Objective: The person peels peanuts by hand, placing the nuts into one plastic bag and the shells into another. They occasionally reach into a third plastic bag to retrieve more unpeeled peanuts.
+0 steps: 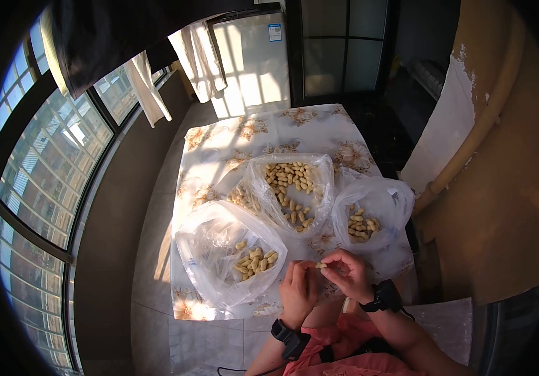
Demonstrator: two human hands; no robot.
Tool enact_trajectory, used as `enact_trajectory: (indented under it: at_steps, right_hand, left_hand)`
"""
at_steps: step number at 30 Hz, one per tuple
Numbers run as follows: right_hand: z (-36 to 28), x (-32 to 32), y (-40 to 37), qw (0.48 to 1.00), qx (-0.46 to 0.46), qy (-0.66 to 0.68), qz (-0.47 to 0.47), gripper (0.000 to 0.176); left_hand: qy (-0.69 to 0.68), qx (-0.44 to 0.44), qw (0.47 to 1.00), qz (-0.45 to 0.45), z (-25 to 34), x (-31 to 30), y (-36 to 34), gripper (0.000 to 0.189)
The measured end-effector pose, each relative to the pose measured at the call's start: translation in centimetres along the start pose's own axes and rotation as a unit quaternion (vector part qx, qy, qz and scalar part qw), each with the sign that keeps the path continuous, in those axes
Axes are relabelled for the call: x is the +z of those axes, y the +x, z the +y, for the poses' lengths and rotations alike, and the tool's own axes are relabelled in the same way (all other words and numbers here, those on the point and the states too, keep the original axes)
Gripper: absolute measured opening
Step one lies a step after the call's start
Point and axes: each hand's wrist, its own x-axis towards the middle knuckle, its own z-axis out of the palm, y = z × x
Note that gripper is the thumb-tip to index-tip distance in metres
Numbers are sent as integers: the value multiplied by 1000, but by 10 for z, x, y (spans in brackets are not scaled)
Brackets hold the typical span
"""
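Note:
Both my hands meet at the near edge of a small table (219, 141) covered with a floral cloth. My left hand (299, 289) and my right hand (347, 273) pinch one peanut (321, 266) between their fingertips. Three clear plastic bags lie open in front of them. The near left bag (216, 247) holds a small heap of peanuts (255, 260). The middle bag (291, 188) holds many peanuts in the shell. The right bag (373, 210) holds a small pile. Each wrist wears a black band.
A large curved window (37, 188) runs along the left. White cloths (200, 56) hang above the far end of the table, in front of a white fridge (257, 62). A yellow wall (501, 188) stands close on the right. Grey floor tiles surround the table.

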Motion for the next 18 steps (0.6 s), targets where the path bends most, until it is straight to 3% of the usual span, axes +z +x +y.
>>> enact_trajectory:
  at_steps: [18]
  right_hand:
    - [-2,3,0,998,26,59,19,14]
  left_hand:
    - [-11,-42,999,-5,-6,-1,-4,22]
